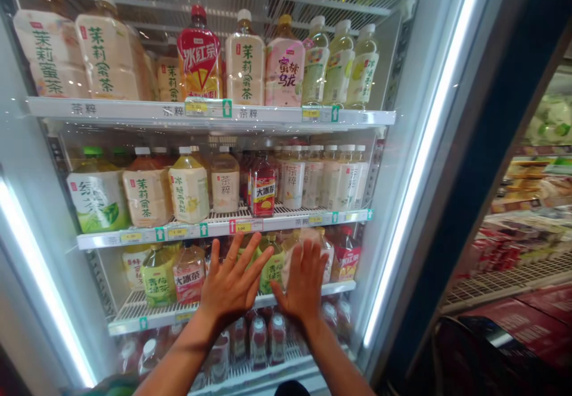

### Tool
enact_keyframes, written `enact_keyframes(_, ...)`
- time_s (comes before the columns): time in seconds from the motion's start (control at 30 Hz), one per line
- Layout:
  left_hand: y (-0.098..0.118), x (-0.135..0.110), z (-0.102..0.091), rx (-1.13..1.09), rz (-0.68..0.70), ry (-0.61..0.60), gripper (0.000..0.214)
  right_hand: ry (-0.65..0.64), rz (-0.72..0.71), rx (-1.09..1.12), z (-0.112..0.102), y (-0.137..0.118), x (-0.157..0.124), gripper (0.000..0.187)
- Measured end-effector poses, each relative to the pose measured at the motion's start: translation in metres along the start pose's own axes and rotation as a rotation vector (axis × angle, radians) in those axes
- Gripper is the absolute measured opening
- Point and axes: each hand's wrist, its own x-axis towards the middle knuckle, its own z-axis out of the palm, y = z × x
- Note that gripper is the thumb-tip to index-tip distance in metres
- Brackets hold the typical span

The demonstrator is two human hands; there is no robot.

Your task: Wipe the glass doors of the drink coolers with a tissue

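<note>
Head camera: Two bare hands are reaching toward a lit drinks cooler (409, 164), the left hand (233, 280) spreading its fingers wide, the right hand (300, 283) keeping its fingers closer together. Neither grip is visibly holding anything; whether the palms are touching a surface, one cannot tell. Beyond and between them, a green plum tea bottle (271, 270) is standing on the third shelf (338, 289) down. Apparently full, it is probably weighing heavy, its smooth plastic likely yielding slightly and slipping easily, its neck offering the surest hold.
</note>
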Motion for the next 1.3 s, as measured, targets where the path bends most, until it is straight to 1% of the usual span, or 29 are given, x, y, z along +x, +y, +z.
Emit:
enact_keyframes(0.03,0.0,0.0,0.0,0.0,0.003,-0.006,0.066,-0.015,-0.018,-0.005,0.002,-0.006,-0.019,0.083)
enact_keyframes(0.07,0.0,-0.001,0.0,0.0,0.004,-0.01,0.066,-0.019,-0.034,-0.005,0.004,-0.01,-0.03,0.082)
enact_keyframes(0.1,-0.001,-0.001,0.0,0.0,0.005,-0.013,0.066,-0.022,-0.034,-0.001,0.005,-0.011,-0.031,0.082)
enact_keyframes(0.13,-0.001,-0.001,0.0,0.0,0.005,-0.015,0.067,-0.022,-0.018,0.008,0.005,-0.01,-0.022,0.083)
enact_keyframes(0.23,-0.002,-0.002,0.0,-0.005,0.004,-0.023,0.067,0.02,0.062,0.042,0.003,0.002,0.034,0.082)
enact_keyframes(0.27,-0.002,-0.003,0.0,-0.007,0.004,-0.027,0.067,0.039,0.08,0.047,0.002,0.005,0.049,0.082)
enact_keyframes(0.3,-0.002,-0.003,0.0,-0.01,0.005,-0.031,0.067,0.052,0.088,0.049,0.003,0.005,0.054,0.081)
enact_keyframes(0.33,-0.003,-0.003,0.0,-0.014,0.005,-0.036,0.067,0.054,0.086,0.048,0.003,0.002,0.051,0.081)
enact_keyframes(0.37,-0.003,-0.003,0.001,-0.017,0.004,-0.041,0.066,0.044,0.071,0.047,0.004,-0.003,0.038,0.082)
enact_keyframes(0.47,-0.002,-0.003,0.001,-0.028,0.004,-0.056,0.065,0.004,-0.016,0.043,0.004,-0.024,-0.024,0.077)
enact_keyframes(0.5,-0.001,-0.002,0.0,-0.032,0.003,-0.059,0.065,-0.002,-0.042,0.043,0.004,-0.03,-0.039,0.075)
enact_keyframes(0.53,-0.001,-0.002,-0.001,-0.035,0.005,-0.061,0.065,-0.004,-0.058,0.043,0.003,-0.033,-0.045,0.075)
enact_keyframes(0.57,-0.001,-0.001,-0.003,-0.038,0.009,-0.063,0.065,-0.004,-0.061,0.043,0.003,-0.035,-0.04,0.076)
enact_keyframes(0.6,-0.002,-0.001,-0.006,-0.04,0.012,-0.065,0.066,-0.005,-0.053,0.045,0.003,-0.034,-0.025,0.077)
enact_keyframes(0.67,-0.009,-0.001,-0.016,-0.034,0.012,-0.068,0.069,0.0,-0.023,0.048,0.005,-0.031,0.025,0.08)
enact_keyframes(0.73,-0.023,-0.002,-0.03,-0.014,-0.018,-0.062,0.072,0.032,0.03,0.048,0.009,-0.03,0.075,0.08)
enact_keyframes(0.77,-0.033,-0.003,-0.038,0.001,-0.045,-0.052,0.073,0.049,0.053,0.048,0.01,-0.033,0.091,0.081)
enact_keyframes(0.8,-0.044,-0.006,-0.045,0.017,-0.075,-0.039,0.074,0.059,0.056,0.052,0.012,-0.039,0.097,0.082)
enact_keyframes(0.83,-0.054,-0.009,-0.051,0.032,-0.105,-0.028,0.074,0.058,0.028,0.06,0.014,-0.046,0.093,0.083)
enact_keyframes(0.87,-0.063,-0.013,-0.056,0.045,-0.131,-0.021,0.074,0.046,-0.032,0.071,0.014,-0.054,0.081,0.085)
enact_keyframes(0.93,-0.077,-0.023,-0.061,0.06,-0.161,-0.027,0.073,0.001,-0.233,0.102,0.015,-0.067,0.045,0.086)
enact_keyframes(1.0,-0.083,-0.034,-0.059,0.062,-0.164,-0.047,0.074,-0.05,-0.449,0.131,0.012,-0.071,0.017,0.083)
enact_keyframes(1.03,-0.084,-0.039,-0.057,0.061,-0.161,-0.055,0.074,-0.076,-0.517,0.139,0.011,-0.069,0.014,0.08)
enact_keyframes(1.07,-0.083,-0.043,-0.055,0.059,-0.159,-0.059,0.075,-0.098,-0.549,0.141,0.009,-0.066,0.02,0.079)
enact_keyframes(1.13,-0.081,-0.049,-0.05,0.058,-0.161,-0.06,0.074,-0.121,-0.498,0.125,0.009,-0.057,0.05,0.081)
enact_keyframes(1.2,-0.08,-0.052,-0.047,0.057,-0.165,-0.055,0.074,-0.114,-0.338,0.091,0.011,-0.053,0.084,0.085)
enact_keyframes(1.23,-0.08,-0.052,-0.046,0.056,-0.166,-0.051,0.074,-0.109,-0.271,0.078,0.013,-0.054,0.095,0.086)
enact_keyframes(1.27,-0.08,-0.052,-0.046,0.054,-0.167,-0.047,0.074,-0.109,-0.238,0.07,0.014,-0.057,0.098,0.086)
enact_keyframes(1.3,-0.081,-0.052,-0.046,0.052,-0.167,-0.042,0.074,-0.118,-0.248,0.07,0.016,-0.061,0.092,0.085)
